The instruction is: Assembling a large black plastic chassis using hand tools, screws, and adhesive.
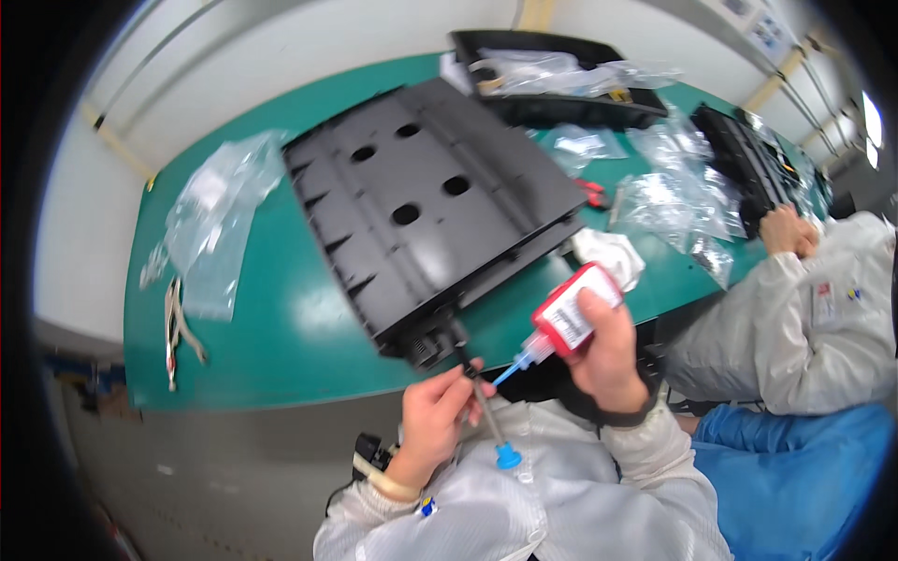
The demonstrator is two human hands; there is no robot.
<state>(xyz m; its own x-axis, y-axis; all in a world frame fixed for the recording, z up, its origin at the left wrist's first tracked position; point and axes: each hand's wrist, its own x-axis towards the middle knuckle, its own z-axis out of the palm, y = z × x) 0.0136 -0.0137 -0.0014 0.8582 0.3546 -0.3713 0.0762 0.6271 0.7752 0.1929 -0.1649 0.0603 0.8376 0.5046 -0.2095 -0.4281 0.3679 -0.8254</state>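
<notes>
My right hand (610,360) is wrapped round a red squeeze bottle (565,323) with a white label. The bottle tilts down to the left, and its thin blue nozzle tip (508,374) meets or nearly meets a rod near my left fingers. That slim grey rod (488,416) is pinched in my left hand (438,411). A blue flared cap (508,456) sits on its lower end, close to my body. The rod's dark upper end reaches a black fitting (432,341) at the near corner of a large flat black panel (402,178) with several round holes.
The green table (290,365) carries clear plastic bags (215,215), a cable bundle (176,323), a black bin (561,112), red-handled tool (593,194) and white cloth (608,254). Another person's hand (789,232) rests by a black part (739,154) at right.
</notes>
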